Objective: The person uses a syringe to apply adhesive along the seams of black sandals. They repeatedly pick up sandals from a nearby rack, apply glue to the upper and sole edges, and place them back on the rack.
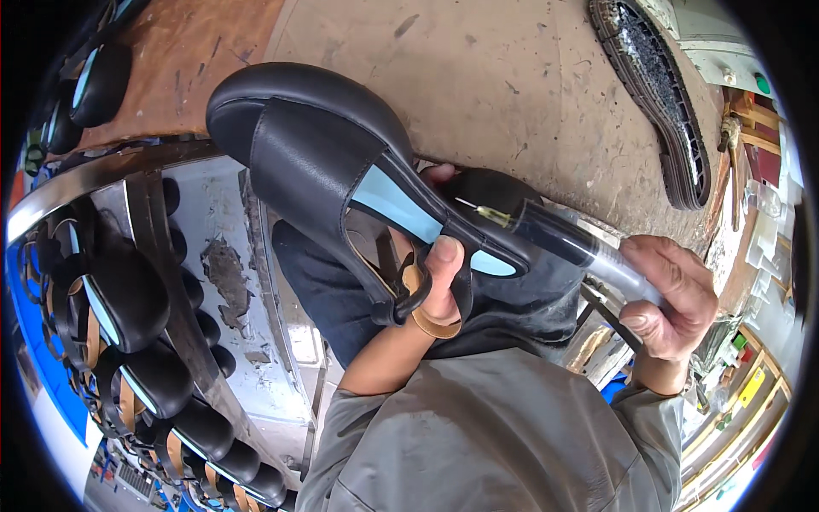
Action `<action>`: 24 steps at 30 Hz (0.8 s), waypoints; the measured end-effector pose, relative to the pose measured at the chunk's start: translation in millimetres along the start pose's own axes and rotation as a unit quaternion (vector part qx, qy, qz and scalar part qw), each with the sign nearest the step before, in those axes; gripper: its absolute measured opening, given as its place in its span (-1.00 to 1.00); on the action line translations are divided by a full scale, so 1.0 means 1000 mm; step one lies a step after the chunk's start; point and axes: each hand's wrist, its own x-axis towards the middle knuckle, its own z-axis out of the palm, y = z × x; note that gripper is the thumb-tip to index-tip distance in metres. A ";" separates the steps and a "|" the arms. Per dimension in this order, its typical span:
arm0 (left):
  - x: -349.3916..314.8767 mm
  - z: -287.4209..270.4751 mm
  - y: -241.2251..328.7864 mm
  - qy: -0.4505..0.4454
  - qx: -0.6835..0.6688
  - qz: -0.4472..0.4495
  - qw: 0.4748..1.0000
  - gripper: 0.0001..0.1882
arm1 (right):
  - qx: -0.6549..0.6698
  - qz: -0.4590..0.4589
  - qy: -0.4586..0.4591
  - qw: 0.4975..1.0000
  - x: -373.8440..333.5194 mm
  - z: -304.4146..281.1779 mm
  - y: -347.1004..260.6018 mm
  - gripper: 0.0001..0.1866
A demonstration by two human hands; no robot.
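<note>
A black leather sandal (311, 162) with a light blue lining lies tilted across my lap, its rounded toe toward the upper left. My left hand (442, 277) grips it near the heel, thumb on the blue lining and the strap around the wrist; most of its fingers are hidden beneath the shoe. In my right hand (670, 299) is a syringe (580, 252) filled with dark liquid, held by its rear end between thumb and fingers. The needle tip points left, close above the heel-side edge of the sandal; whether it touches cannot be made out.
A brown worktable (512, 77) spans the far side, with a dark ridged shoe sole (661, 102) at its right. Several similar black sandals (128, 294) hang on a rack at the left, beside a metal frame (149, 256). Wooden-handled tools (732, 162) stand at the far right.
</note>
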 end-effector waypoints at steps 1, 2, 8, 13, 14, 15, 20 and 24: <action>0.000 -0.001 -0.001 -0.005 -0.002 0.001 1.000 -0.25 | 0.000 -0.013 -0.009 1.000 0.003 0.001 0.002 -0.36; 0.001 -0.001 0.000 -0.010 -0.003 0.004 1.000 -0.25 | 0.001 -0.028 -0.017 0.999 0.005 0.002 0.004 -0.36; -0.004 -0.024 -0.013 -0.017 -0.010 -0.018 1.000 -0.28 | -0.008 -0.051 -0.047 0.998 0.011 0.002 0.006 -0.39; -0.004 -0.021 -0.013 0.016 0.024 0.006 1.000 -0.29 | -0.057 -0.057 -0.030 0.996 0.015 0.005 0.001 -0.46; -0.003 -0.016 -0.012 0.024 0.015 0.012 1.000 -0.29 | -0.075 -0.053 -0.028 0.995 0.016 0.003 -0.002 -0.48; -0.002 -0.014 -0.012 0.023 0.010 0.008 1.000 -0.29 | -0.091 -0.045 -0.027 0.994 0.019 0.000 -0.006 -0.51; -0.001 -0.012 -0.007 -0.002 0.045 -0.001 0.999 -0.27 | -0.168 -0.053 -0.004 0.984 0.025 -0.003 -0.016 -0.65; 0.000 -0.011 -0.001 -0.063 0.037 -0.006 0.997 -0.30 | -0.154 -0.058 -0.014 0.986 0.023 -0.008 -0.016 -0.67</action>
